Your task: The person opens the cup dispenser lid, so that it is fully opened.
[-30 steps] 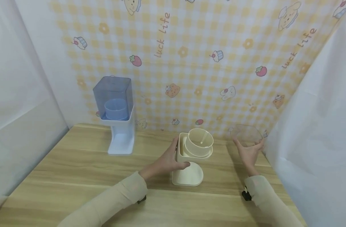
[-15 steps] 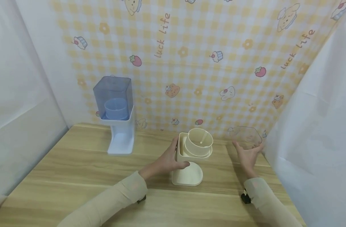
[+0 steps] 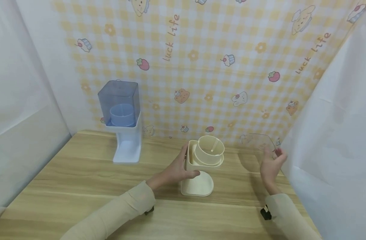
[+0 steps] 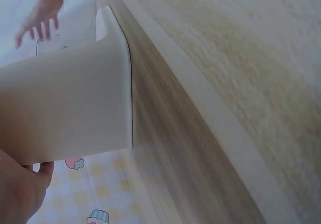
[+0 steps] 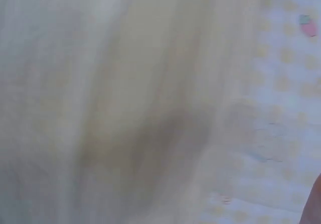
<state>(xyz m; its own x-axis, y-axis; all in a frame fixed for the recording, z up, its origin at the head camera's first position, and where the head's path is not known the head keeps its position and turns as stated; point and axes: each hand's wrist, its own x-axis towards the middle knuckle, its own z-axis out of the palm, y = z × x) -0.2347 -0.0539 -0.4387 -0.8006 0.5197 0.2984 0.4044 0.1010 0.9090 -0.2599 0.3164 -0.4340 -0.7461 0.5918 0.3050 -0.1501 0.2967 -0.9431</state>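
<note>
In the head view my left hand (image 3: 178, 169) grips the back of a cream dispenser stand (image 3: 198, 184), fingers behind it and thumb in front. A round open cup (image 3: 210, 156) sits in the stand's upper tray. The left wrist view shows the stand's smooth side (image 4: 75, 98) upright on the table. At the right back stands a clear, nearly invisible plastic cover (image 3: 256, 141). My right hand (image 3: 271, 168) is just in front of its right side, fingers spread loosely and holding nothing. The right wrist view is blurred, with a sliver of finger (image 5: 313, 204) at the edge.
A white dispenser (image 3: 128, 146) with a translucent blue cover (image 3: 119, 95) stands at the back left. Behind the wooden table (image 3: 80, 186) hangs a yellow checked cloth (image 3: 201, 76). White sheets (image 3: 336, 143) hang at both sides.
My right hand has let go of the clear cover and moved right and slightly toward me. The cover stays at the back. My left hand keeps its grip on the cream stand.
</note>
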